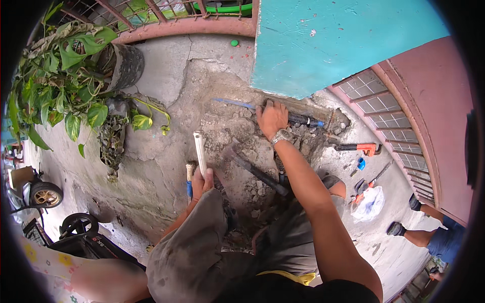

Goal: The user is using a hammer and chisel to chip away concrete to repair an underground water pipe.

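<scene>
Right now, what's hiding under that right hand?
A black fitting sticks out to the right of the right hand, and a blue strip to its left. Whatever the hand covers can't be seen.

1 left hand [204, 183], 1 right hand [273, 120] (2 in all), 1 pale bar [200, 152], 1 hammer [256, 172], 1 white bag [370, 205], 1 green cap [234, 43] near the concrete floor's [161, 58] far edge, and 1 orange wrench [365, 148] by its right edge.

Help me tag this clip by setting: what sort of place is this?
Probably an outdoor yard or alley beside a home: cracked concrete underfoot, a leafy plant in a pot, and a pink railing along one edge.
</scene>
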{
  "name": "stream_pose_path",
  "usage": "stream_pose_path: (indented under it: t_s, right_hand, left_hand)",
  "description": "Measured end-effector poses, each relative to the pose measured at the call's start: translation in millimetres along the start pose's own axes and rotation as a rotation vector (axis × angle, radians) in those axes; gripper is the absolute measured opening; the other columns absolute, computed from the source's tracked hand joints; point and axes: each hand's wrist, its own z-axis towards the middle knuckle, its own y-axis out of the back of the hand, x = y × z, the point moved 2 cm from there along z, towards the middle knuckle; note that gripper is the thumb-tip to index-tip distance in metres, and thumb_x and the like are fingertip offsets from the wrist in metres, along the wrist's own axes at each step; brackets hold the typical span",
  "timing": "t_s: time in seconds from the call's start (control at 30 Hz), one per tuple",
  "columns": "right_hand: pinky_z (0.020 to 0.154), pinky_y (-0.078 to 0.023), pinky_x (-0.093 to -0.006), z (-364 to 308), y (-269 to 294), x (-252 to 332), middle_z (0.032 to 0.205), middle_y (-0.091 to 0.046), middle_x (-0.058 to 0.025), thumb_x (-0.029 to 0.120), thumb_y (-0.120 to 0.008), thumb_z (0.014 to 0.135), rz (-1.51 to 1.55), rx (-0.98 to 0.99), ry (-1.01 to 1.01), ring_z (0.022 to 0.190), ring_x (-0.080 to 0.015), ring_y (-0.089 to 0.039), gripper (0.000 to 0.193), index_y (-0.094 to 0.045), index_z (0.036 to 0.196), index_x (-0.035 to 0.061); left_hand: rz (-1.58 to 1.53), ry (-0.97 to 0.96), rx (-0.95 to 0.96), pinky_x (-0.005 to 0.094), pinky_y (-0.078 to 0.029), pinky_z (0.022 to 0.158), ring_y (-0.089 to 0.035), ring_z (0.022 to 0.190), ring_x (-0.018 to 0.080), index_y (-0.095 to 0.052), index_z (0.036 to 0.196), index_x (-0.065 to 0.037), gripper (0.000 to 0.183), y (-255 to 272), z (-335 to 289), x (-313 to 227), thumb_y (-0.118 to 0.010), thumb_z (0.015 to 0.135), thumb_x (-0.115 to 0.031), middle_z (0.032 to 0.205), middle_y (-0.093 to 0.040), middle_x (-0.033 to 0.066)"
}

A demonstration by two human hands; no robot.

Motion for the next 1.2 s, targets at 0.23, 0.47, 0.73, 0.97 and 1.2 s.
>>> stream_pose_path:
  t_s: [0.23, 0.47, 0.73, 0.97, 1.2]
  right_hand:
    - [0.098, -0.045, -0.0540, 29.5, -6.1, -4.4, 0.093, -0.072, -0.0248, 0.055, -0.061, 0.090, 0.005, 0.303, -0.130, 0.095, -0.0432, -0.067, 0.057, -0.074, 0.091, -0.0003]
    - [0.103, -0.042, -0.0528, 30.8, -13.9, 0.6, 0.092, -0.073, -0.0258, 0.043, -0.064, 0.084, 0.154, 0.324, -0.240, 0.095, -0.0422, -0.069, 0.046, -0.070, 0.101, 0.0015]
    - [0.096, -0.044, -0.0479, 24.1, -16.8, -1.9, 0.090, -0.071, -0.0193, 0.040, -0.074, 0.073, 0.300, 0.046, -0.299, 0.092, -0.0389, -0.066, 0.045, -0.065, 0.099, 0.0047]
    - [0.104, -0.039, -0.0497, 22.7, -15.4, -17.8, 0.079, -0.072, -0.0165, 0.043, -0.074, 0.080, 0.304, 0.161, -0.253, 0.086, -0.0396, -0.069, 0.049, -0.062, 0.110, 0.0058]
    - [0.090, -0.046, -0.0486, 14.1, -16.7, -20.4, 0.071, -0.069, -0.0129, 0.036, -0.076, 0.079, 0.394, -0.134, -0.310, 0.077, -0.0376, -0.066, 0.034, -0.061, 0.086, 0.0057]
  left_hand:
    - [-0.047, 0.075, -0.050, 0.0223, -0.019, 0.045, -0.029, 0.052, -0.0004, -0.050, 0.087, -0.014, 0.032, -4.9, -0.5, -5.6, -0.058, 0.103, -0.041, 0.063, -0.034, -0.0119]
    - [-0.026, 0.076, -0.074, 0.0255, -0.026, 0.054, -0.033, 0.064, 0.0032, -0.053, 0.088, -0.008, 0.035, -4.6, -3.9, -14.5, -0.055, 0.104, -0.040, 0.069, -0.038, -0.0087]
    - [0.246, -0.007, -0.235, 0.0302, -0.032, 0.058, -0.038, 0.068, 0.0083, -0.053, 0.086, -0.006, 0.036, -12.6, -7.8, -21.0, -0.051, 0.106, -0.035, 0.071, -0.043, -0.0035]
    - [0.137, 0.064, -0.061, 0.0246, -0.022, 0.052, -0.031, 0.060, 0.0028, -0.053, 0.085, -0.010, 0.040, -21.1, -2.4, -33.9, -0.055, 0.103, -0.046, 0.067, -0.037, -0.0090]
    - [0.023, 0.047, -0.120, 0.0256, -0.022, 0.050, -0.031, 0.057, 0.0028, -0.053, 0.089, -0.010, 0.040, -22.1, -8.2, -31.1, -0.056, 0.102, -0.049, 0.065, -0.035, -0.0096]
